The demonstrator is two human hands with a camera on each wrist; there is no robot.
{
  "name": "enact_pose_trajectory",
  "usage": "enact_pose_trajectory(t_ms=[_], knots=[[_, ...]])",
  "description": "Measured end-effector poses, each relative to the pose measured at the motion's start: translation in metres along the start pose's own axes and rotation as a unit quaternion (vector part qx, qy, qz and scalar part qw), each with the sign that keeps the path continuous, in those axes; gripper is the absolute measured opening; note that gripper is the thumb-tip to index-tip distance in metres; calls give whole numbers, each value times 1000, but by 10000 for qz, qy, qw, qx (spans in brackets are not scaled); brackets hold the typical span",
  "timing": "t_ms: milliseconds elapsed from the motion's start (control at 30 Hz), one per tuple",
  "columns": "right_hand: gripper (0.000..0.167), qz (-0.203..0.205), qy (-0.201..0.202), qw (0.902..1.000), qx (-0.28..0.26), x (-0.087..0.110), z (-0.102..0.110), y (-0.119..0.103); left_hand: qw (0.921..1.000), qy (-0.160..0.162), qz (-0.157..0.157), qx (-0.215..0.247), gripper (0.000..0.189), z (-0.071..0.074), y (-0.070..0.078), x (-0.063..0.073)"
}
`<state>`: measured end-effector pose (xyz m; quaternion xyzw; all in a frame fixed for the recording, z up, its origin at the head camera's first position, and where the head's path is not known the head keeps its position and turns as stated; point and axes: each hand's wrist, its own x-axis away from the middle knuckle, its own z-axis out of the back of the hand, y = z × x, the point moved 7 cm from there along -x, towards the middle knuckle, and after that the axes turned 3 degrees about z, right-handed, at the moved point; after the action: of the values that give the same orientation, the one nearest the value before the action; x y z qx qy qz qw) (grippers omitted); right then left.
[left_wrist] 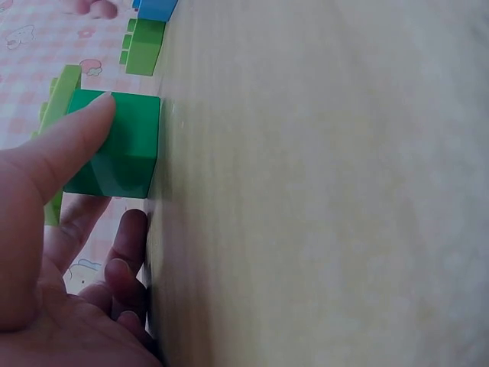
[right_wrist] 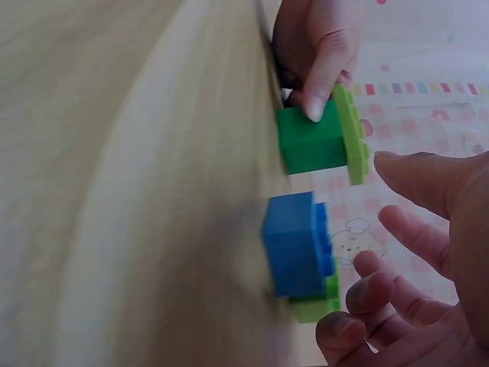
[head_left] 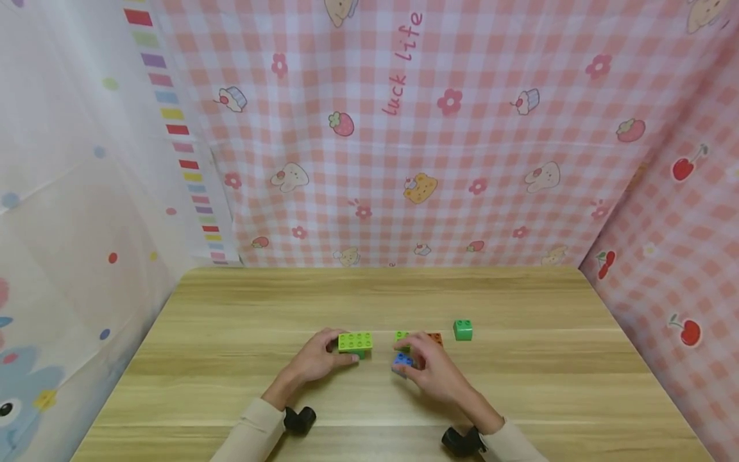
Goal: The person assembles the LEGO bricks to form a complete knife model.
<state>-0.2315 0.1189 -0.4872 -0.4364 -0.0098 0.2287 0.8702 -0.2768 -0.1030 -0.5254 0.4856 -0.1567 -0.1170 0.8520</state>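
My left hand (head_left: 317, 357) pinches a dark green block (left_wrist: 126, 149) at the table surface, its thumb flat on the near side. On top of that block sits a wider lime green plate brick (head_left: 355, 341), studs up. To the right, my right hand (head_left: 437, 373) hovers over a blue brick (right_wrist: 294, 243), thumb and fingers spread and apart from it in the right wrist view. Just behind the blue brick stands a small lime brick (head_left: 401, 336), partly covered by the fingers in the head view.
An orange-brown brick (head_left: 436, 338) shows behind my right hand, mostly hidden. Farther right stands a small green brick (head_left: 463, 330) with a rounded front. The wooden table (head_left: 260, 295) meets a pink checked cloth (head_left: 375, 167) at the back.
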Motion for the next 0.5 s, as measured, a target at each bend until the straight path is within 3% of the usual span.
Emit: enact_pose_trajectory(t_ms=[233,500], knots=[[37,-396,-171,9988,-239,7,-3,12,10000,33,40,-35,38,0,-1,0],[43,-326,-257,9990,-186,8,-7,16,10000,-15,-40,89,34,0,0,1]])
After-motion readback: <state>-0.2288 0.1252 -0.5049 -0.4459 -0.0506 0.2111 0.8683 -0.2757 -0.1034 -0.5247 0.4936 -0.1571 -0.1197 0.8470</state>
